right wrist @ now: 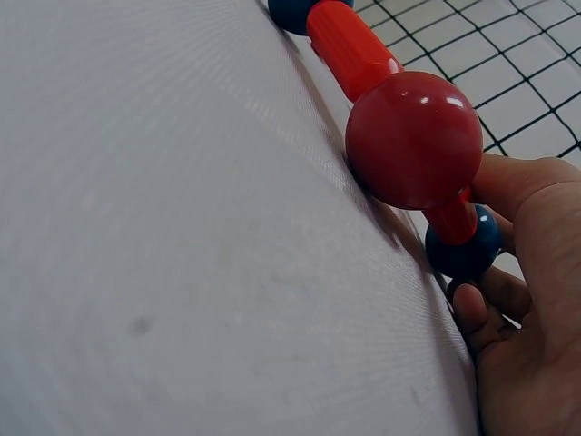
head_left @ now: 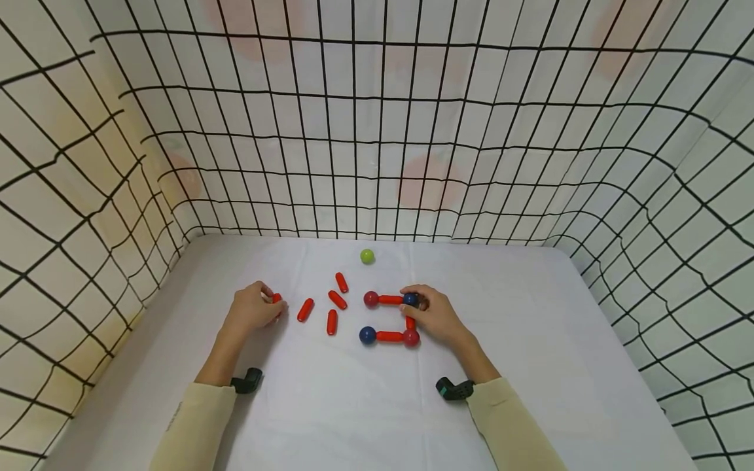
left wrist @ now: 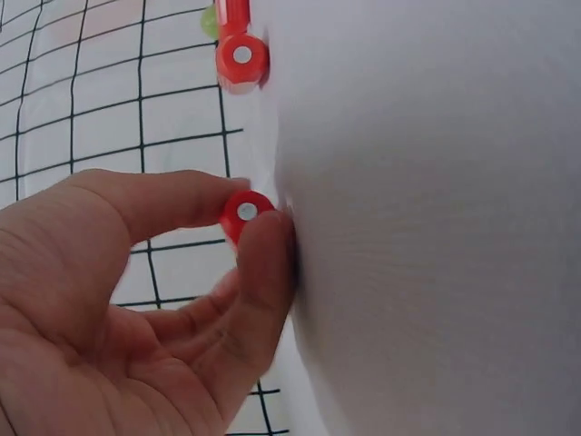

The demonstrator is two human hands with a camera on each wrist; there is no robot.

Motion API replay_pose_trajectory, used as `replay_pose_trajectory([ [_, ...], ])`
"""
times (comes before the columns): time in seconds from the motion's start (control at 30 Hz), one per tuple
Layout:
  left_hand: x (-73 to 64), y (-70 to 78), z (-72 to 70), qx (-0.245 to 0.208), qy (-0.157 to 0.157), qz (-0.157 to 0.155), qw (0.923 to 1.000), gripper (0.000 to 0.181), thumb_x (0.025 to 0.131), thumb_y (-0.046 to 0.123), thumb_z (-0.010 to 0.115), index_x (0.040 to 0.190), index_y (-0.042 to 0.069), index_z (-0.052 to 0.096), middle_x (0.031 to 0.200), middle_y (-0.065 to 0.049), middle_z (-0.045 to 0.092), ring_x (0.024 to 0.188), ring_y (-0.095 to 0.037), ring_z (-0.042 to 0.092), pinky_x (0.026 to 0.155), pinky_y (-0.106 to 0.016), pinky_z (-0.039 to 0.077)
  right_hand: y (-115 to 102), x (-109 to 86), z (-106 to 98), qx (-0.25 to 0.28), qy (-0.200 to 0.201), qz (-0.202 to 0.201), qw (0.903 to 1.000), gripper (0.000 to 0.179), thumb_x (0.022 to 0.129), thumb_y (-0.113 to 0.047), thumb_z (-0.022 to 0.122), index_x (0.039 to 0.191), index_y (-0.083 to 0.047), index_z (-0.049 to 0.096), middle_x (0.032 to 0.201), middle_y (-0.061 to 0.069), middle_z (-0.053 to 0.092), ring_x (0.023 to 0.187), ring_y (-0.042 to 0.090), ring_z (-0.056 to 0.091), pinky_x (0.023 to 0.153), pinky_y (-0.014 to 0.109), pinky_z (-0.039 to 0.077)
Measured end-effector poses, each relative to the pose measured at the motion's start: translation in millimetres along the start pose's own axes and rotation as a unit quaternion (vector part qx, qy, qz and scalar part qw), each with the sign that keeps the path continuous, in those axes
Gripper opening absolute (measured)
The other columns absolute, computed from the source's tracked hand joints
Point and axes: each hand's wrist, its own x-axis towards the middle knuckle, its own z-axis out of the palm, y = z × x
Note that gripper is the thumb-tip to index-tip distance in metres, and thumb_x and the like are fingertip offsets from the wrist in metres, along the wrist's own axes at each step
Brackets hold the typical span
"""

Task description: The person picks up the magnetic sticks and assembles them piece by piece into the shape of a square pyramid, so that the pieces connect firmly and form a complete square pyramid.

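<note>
My left hand (head_left: pixel 252 306) pinches a short red rod (left wrist: pixel 238 229) between thumb and finger, close to the cloth. A pale round spot marks the rod's end. Over on the right, my right hand (head_left: pixel 438 315) holds the upper dark blue ball (head_left: pixel 410 299) of a joined ball-and-rod piece. This piece is C-shaped, with its gap facing left. A red ball (head_left: pixel 371 299) ends its upper arm, and another blue ball (head_left: pixel 368 335) ends the lower one. The lower right corner is a red ball (right wrist: pixel 414 141). Fingers partly cover the upright rod (head_left: pixel 410 322).
Several loose red rods, among them one near the left hand (head_left: pixel 305 310) and one standing lengthwise (head_left: pixel 332 322), lie between the hands. A green ball (head_left: pixel 367 256) sits farther back. Black wire mesh (head_left: pixel 377 140) borders the white-covered table (head_left: pixel 330 412) at the back and sides.
</note>
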Motion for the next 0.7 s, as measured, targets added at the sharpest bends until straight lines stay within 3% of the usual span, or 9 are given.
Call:
replay_pose_trajectory([
  [0.23, 0.8, 8.3, 3.8, -0.045, 0.003, 0.011, 0.9989, 0.045, 0.095, 0.034, 0.07, 0.127, 0.004, 0.064, 0.11, -0.018, 0.073, 0.079, -0.021, 0.067, 0.065, -0.026, 0.053, 0, 0.2, 0, 0.001, 0.0, -0.006, 1.0, 0.037, 0.093, -0.033, 0.077, 0.129, -0.024, 0.068, 0.096, 0.005, 0.057, 0.087, 0.022, 0.052, 0.073, 0.03, 0.045],
  [0.47, -1.6, 33.7, 20.7, -0.141, -0.055, 0.006, 0.9885, 0.045, 0.096, 0.04, 0.071, 0.131, 0.011, 0.065, 0.111, -0.011, 0.073, 0.09, -0.022, 0.07, 0.076, -0.028, 0.056, -1, 0.1, -1, 0.002, -0.001, -0.007, 1.0, 0.036, 0.094, -0.033, 0.076, 0.128, -0.023, 0.068, 0.097, 0.006, 0.058, 0.088, 0.023, 0.052, 0.074, 0.032, 0.045],
  [0.7, -9.1, 55.9, 42.4, -0.181, -0.1, 0.029, 0.9779, 0.043, 0.095, 0.035, 0.075, 0.129, 0.01, 0.067, 0.102, -0.006, 0.077, 0.087, -0.018, 0.074, 0.086, -0.035, 0.058, -3, -0.6, -1, 0.0, -0.004, -0.006, 1.0, 0.038, 0.094, -0.032, 0.076, 0.13, -0.022, 0.068, 0.103, 0.006, 0.059, 0.09, 0.022, 0.052, 0.076, 0.032, 0.045],
])
